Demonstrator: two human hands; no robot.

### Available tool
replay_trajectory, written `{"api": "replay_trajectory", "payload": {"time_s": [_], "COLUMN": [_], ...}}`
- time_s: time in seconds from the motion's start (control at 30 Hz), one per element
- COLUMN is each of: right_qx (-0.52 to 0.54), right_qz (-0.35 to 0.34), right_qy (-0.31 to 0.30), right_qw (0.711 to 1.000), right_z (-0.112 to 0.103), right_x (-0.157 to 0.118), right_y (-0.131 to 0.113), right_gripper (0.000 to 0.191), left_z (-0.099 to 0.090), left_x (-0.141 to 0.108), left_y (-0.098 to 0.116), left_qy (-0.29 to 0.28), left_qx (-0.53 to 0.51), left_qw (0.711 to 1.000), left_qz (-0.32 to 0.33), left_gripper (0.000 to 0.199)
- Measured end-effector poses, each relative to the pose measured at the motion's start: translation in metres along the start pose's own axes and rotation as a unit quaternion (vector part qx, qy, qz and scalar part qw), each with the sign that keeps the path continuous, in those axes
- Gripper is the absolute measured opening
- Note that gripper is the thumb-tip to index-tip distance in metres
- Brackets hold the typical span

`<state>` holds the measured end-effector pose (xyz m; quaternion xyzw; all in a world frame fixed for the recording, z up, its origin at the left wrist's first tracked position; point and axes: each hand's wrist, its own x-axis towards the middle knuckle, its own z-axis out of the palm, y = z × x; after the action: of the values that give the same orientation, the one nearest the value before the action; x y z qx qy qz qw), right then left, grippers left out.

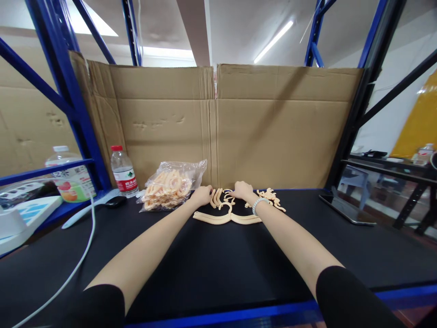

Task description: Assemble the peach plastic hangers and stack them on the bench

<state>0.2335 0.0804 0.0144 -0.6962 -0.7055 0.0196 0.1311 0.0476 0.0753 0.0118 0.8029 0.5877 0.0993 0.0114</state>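
Note:
My left hand (204, 195) rests with curled fingers at the left side of several short curved cream-coloured strips (216, 198). Whatever its fingers hold, if anything, is hidden. Beyond the middle of the layout is my right hand (242, 190), fingers bent down and pressed together over small cream-coloured scroll-shaped pieces (228, 197); the fingertips are too small to make out. Two long curved mouldings (215, 219) lie end to end on the black tabletop, nearer to me, with a curled piece (228, 209) at their joint. More scroll-shaped pieces (269, 197) lie in a pile right of my right hand.
A clear plastic bag (170, 187) full of similar pieces sits left of my left hand. Beyond it are a red-capped bottle (123, 171), a black mouse-shaped object (115, 202) and a white cable (92, 228). Cardboard (273, 132) walls the back. A dark flat tablet-like object (346, 210) lies at right.

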Motion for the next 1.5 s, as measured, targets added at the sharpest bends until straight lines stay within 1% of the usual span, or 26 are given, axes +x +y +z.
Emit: {"api": "replay_trajectory", "payload": {"time_s": [0.17,0.33,0.5,0.57,0.6,0.67,0.73,0.87,0.97,1.0,1.1,1.17,1.23,1.27,1.3,1.33,1.37,1.4,1.43,1.5], "right_qx": [0.044,0.125,0.229,0.283,0.314,0.385,0.464,0.614,0.691,0.710,0.746,0.763,0.775,0.777,0.776,0.771,0.765,0.757,0.747,0.719], "right_qz": [0.029,0.045,0.044,0.047,0.049,0.056,0.059,0.033,0.019,0.017,0.011,0.006,0.002,-0.001,-0.004,-0.008,-0.012,-0.018,-0.026,-0.047], "right_qy": [0.017,0.059,0.115,0.123,0.122,0.105,0.076,0.012,-0.029,-0.040,-0.068,-0.088,-0.107,-0.115,-0.121,-0.125,-0.129,-0.135,-0.141,-0.154], "right_qw": [0.998,0.989,0.966,0.950,0.940,0.915,0.880,0.789,0.722,0.703,0.662,0.640,0.622,0.619,0.619,0.624,0.631,0.639,0.649,0.676], "right_z": [0.004,-0.003,-0.009,-0.010,-0.010,-0.010,-0.010,-0.012,-0.017,-0.019,-0.024,-0.024,-0.022,-0.020,-0.018,-0.016,-0.015,-0.013,-0.012,-0.011], "right_x": [0.003,-0.001,-0.007,-0.009,-0.011,-0.018,-0.028,-0.054,-0.071,-0.075,-0.086,-0.092,-0.098,-0.101,-0.104,-0.107,-0.110,-0.114,-0.118,-0.126], "right_y": [0.001,0.004,0.015,0.021,0.023,0.027,0.028,0.033,0.040,0.042,0.049,0.053,0.054,0.054,0.054,0.052,0.051,0.050,0.048,0.044], "right_gripper": [0.032,0.018,0.007,0.003,0.005,0.010,0.013,0.009,0.004,0.003,0.006,0.007,0.010,0.014,0.018,0.022,0.025,0.028,0.030,0.031], "left_z": [0.000,-0.002,-0.004,-0.005,-0.005,-0.006,-0.008,-0.015,-0.024,-0.027,-0.035,-0.037,-0.035,-0.032,-0.029,-0.025,-0.020,-0.015,-0.010,-0.001], "left_x": [0.000,-0.005,-0.013,-0.014,-0.015,-0.016,-0.018,-0.031,-0.046,-0.051,-0.063,-0.071,-0.081,-0.087,-0.095,-0.103,-0.111,-0.120,-0.128,-0.142], "left_y": [-0.002,0.003,0.009,0.010,0.010,0.011,0.012,0.022,0.033,0.036,0.044,0.048,0.050,0.051,0.052,0.053,0.053,0.053,0.052,0.050], "left_qy": [-0.006,-0.002,0.005,0.005,0.004,0.001,0.006,0.051,0.097,0.113,0.149,0.152,0.134,0.116,0.099,0.090,0.083,0.074,0.073,0.092], "left_qx": [0.019,0.049,0.076,0.082,0.085,0.089,0.090,0.078,0.044,0.028,-0.041,-0.090,-0.184,-0.281,-0.380,-0.455,-0.505,-0.536,-0.554,-0.565], "left_qw": [1.000,0.998,0.996,0.995,0.995,0.995,0.995,0.996,0.992,0.990,0.981,0.975,0.962,0.939,0.904,0.870,0.843,0.827,0.816,0.805], "left_qz": [-0.021,-0.039,-0.050,-0.050,-0.050,-0.045,-0.034,0.015,0.063,0.078,0.116,0.132,0.151,0.162,0.170,0.169,0.163,0.155,0.149,0.155], "left_gripper": [0.031,0.031,0.032,0.032,0.032,0.031,0.030,0.027,0.017,0.017,0.027,0.030,0.029,0.027,0.022,0.019,0.018,0.019,0.020,0.017]}}
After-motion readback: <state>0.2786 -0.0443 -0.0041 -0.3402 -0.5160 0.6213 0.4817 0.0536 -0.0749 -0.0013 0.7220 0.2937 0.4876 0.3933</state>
